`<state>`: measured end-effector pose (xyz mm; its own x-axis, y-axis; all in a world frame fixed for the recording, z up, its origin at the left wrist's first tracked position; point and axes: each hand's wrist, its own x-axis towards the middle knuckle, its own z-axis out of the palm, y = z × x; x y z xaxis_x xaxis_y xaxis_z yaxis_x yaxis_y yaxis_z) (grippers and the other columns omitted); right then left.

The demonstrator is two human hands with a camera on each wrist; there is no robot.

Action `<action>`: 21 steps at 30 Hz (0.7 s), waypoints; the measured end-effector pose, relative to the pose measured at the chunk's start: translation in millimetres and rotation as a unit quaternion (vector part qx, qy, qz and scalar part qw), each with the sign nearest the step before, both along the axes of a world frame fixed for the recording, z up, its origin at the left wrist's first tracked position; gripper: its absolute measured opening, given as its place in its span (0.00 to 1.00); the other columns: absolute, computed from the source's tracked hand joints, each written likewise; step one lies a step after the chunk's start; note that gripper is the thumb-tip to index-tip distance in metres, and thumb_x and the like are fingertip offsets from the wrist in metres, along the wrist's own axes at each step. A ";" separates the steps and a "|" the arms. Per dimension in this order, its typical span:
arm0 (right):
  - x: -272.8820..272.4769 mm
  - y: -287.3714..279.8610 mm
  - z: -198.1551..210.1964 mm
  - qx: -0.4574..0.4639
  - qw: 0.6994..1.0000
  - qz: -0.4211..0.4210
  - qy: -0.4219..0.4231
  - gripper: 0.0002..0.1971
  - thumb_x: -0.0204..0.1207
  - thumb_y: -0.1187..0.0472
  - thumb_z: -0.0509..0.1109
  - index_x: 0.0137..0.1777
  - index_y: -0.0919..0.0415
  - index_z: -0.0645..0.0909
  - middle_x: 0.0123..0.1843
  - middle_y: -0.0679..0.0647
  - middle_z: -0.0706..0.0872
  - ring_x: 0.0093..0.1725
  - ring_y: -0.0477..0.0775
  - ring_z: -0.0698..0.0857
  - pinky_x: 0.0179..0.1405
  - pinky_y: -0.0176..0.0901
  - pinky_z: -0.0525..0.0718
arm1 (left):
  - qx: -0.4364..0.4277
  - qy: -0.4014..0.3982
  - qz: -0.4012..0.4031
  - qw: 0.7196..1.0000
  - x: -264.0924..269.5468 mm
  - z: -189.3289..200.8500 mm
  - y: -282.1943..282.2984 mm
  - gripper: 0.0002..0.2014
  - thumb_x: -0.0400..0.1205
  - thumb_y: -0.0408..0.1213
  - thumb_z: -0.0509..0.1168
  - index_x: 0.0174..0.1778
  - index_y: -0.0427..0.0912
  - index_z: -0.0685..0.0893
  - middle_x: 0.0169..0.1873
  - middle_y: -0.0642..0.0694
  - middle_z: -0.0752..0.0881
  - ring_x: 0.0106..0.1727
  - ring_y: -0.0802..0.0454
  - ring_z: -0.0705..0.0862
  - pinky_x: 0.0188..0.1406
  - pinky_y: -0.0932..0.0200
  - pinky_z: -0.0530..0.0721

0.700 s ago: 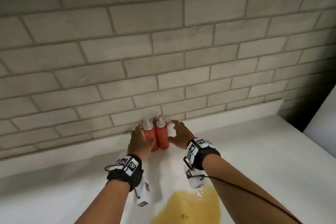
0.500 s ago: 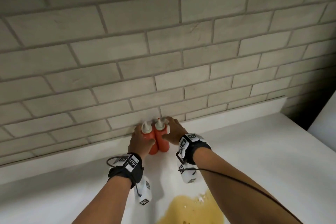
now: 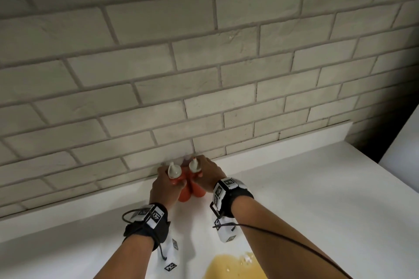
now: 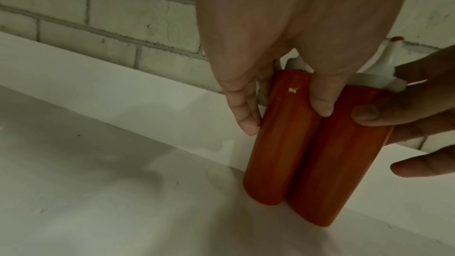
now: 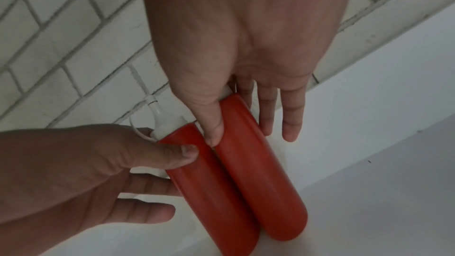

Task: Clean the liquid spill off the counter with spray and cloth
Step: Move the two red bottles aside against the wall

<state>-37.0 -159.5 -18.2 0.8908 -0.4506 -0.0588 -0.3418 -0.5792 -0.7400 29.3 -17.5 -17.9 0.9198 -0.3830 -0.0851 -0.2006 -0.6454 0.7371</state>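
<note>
White counter (image 3: 317,188) fills the lower frame, meeting the brick wall along a low white upstand. Two red squeeze bottles (image 3: 192,190) stand at centre, touching side by side against that upstand. Yellow spill (image 3: 235,267) pools at bottom centre.

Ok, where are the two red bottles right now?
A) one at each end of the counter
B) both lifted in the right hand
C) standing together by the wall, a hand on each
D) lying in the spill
C: the red bottles stand side by side on the counter at the brick wall, left hand on one, right hand on the other.
</note>
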 end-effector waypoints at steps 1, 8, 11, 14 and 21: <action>-7.1 -1.2 0.8 0.000 1.000 0.001 -0.007 0.27 0.71 0.54 0.69 0.71 0.51 0.68 0.69 0.54 0.79 0.65 0.62 0.79 0.62 0.54 0.77 | 0.001 -0.001 -0.006 1.000 -2.7 -0.3 2.6 0.28 0.74 0.42 0.76 0.68 0.46 0.72 0.58 0.41 0.87 0.59 0.36 0.86 0.55 0.48 0.80; -91.2 -19.2 17.1 0.038 0.995 -0.032 -0.090 0.25 0.66 0.53 0.70 0.65 0.47 0.72 0.59 0.49 0.83 0.58 0.53 0.82 0.60 0.51 0.79 | -0.053 -0.014 -0.069 0.996 -51.9 8.9 21.2 0.26 0.74 0.43 0.77 0.64 0.57 0.74 0.53 0.49 0.87 0.53 0.44 0.86 0.54 0.49 0.84; -137.1 -32.5 21.7 0.036 0.991 -0.051 -0.121 0.26 0.67 0.61 0.73 0.66 0.49 0.73 0.58 0.50 0.84 0.56 0.52 0.83 0.58 0.50 0.81 | -0.094 0.000 -0.111 0.989 -85.4 17.1 22.1 0.27 0.75 0.40 0.78 0.67 0.56 0.73 0.56 0.52 0.87 0.57 0.48 0.87 0.56 0.48 0.86; -186.5 -46.3 23.3 0.047 0.986 -0.071 -0.145 0.30 0.68 0.62 0.74 0.70 0.51 0.72 0.60 0.48 0.84 0.57 0.47 0.83 0.58 0.46 0.82 | -0.133 0.011 -0.155 0.979 -122.7 27.2 16.9 0.28 0.76 0.37 0.78 0.66 0.61 0.73 0.58 0.60 0.86 0.60 0.56 0.86 0.59 0.52 0.85; -287.5 -96.3 38.9 0.052 0.981 -0.114 -0.150 0.29 0.70 0.58 0.76 0.70 0.44 0.70 0.57 0.39 0.82 0.54 0.40 0.82 0.54 0.45 0.84 | -0.155 0.001 -0.233 0.960 -202.1 51.7 -36.6 0.30 0.76 0.39 0.78 0.71 0.61 0.74 0.59 0.66 0.85 0.62 0.67 0.82 0.47 0.72 0.80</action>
